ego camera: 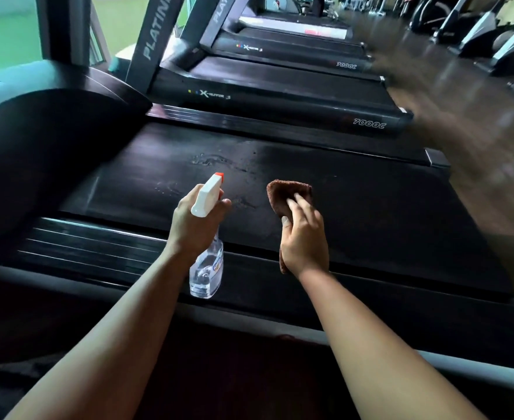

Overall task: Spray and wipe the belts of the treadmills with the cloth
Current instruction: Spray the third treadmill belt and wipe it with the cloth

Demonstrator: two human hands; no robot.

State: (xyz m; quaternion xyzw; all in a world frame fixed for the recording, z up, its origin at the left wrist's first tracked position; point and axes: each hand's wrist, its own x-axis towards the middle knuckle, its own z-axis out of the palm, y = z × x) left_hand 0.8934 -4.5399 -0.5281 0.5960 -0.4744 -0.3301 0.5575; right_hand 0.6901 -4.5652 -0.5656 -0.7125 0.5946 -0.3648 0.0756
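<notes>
A clear spray bottle [206, 269] with a white trigger head is gripped around its neck by the left hand [195, 221], the nozzle aimed at the black belt [370, 213] of the nearest treadmill. A brown cloth [289, 194] is pinned under the fingers of the right hand [304, 237], thumb clamped beneath, just above the belt. Wet patches [210, 160] are seen on the belt just beyond both hands.

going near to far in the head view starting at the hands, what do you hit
Left hand with spray bottle and right hand with cloth → wet patch on belt → next treadmill
</notes>
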